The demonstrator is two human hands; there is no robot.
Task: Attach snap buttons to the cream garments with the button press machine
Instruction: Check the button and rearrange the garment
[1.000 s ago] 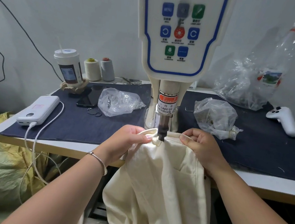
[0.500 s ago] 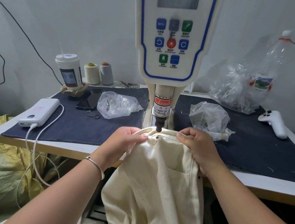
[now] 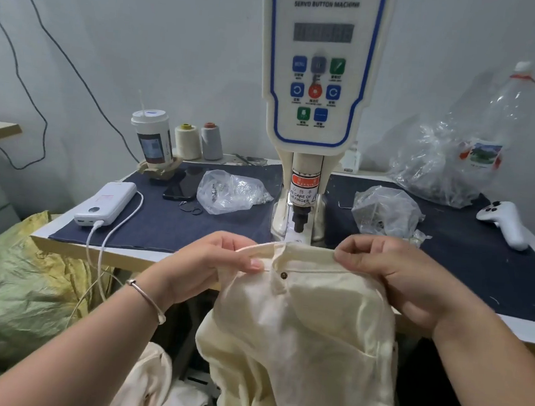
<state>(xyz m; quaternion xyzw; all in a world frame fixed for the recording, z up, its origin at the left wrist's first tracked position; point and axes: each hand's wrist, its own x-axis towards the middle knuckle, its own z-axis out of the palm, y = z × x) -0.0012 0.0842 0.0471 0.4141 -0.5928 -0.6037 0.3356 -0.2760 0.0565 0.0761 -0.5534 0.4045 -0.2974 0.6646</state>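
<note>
1. Cream woven fabric forms the garment [image 3: 306,335]; it hangs in soft folds below the front edge of the table [image 3: 132,257], with its waistband held level just in front of the button press machine [image 3: 317,77].
2. One dark metal snap button [image 3: 283,275] sits on the waistband, just below the top seam and beside a narrow belt loop.
3. Left hand [image 3: 209,262]: thumb and fingers pinch the waistband to the left of the snap button. A thin bangle [image 3: 146,299] circles the wrist.
4. Right hand [image 3: 392,275]: fingers curl over the waistband edge to the right of the snap button and clamp it.
5. Machine punch [image 3: 299,220]: raised, clear of the fabric, directly behind the waistband. A warning label is fixed to the column above it.
6. Left of the machine, on the dark blue mat [image 3: 173,227]: a clear bag of small parts [image 3: 231,191], a black phone [image 3: 182,185], a white power bank [image 3: 106,203] with cable, a lidded cup [image 3: 152,137] and two thread cones [image 3: 198,141].
7. Right of the machine: a second clear bag [image 3: 386,211], a larger crumpled bag [image 3: 440,172] and a white controller [image 3: 504,222].
8. Below the table, left of the garment: a yellow-green woven sack [image 3: 9,293].
</note>
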